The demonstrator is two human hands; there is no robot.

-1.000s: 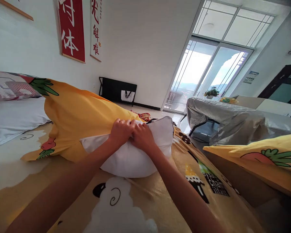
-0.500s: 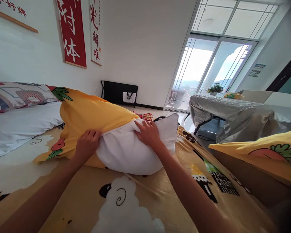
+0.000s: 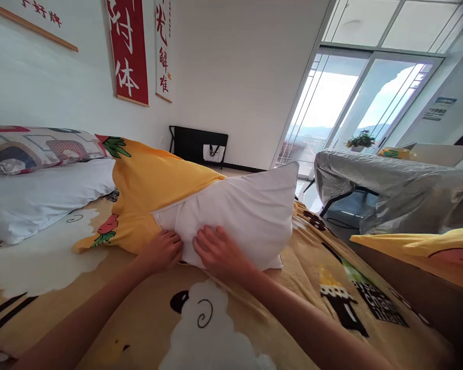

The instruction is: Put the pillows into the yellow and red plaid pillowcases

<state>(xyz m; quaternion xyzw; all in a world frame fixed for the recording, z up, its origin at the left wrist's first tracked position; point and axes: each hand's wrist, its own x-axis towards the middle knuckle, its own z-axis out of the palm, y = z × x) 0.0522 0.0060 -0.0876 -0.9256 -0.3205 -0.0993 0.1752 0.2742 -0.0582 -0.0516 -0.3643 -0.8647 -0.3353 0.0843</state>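
A white pillow (image 3: 250,205) lies on the bed, partly inside a yellow pillowcase (image 3: 158,174) with carrot prints. The case covers its left part, while the right part is bare. My left hand (image 3: 165,252) grips the pillow's near side just below the case's opening, fingers curled into the white cloth. Close to its right, my right hand (image 3: 216,249) has bent fingers pinching the same white cloth. My thumbs are mostly hidden.
Under the pillow spreads a tan blanket (image 3: 131,303) with sheep prints. A white pillow and a patterned one (image 3: 61,149) lie at the left. Another yellow cloth (image 3: 416,246) is at the right. Farther off stands a plastic-covered table (image 3: 351,169).
Both hands have left the case's upper edge and come down to the pillow's near side, the right one also moving left. More of the pillow's upper side shows. The view has turned slightly left.
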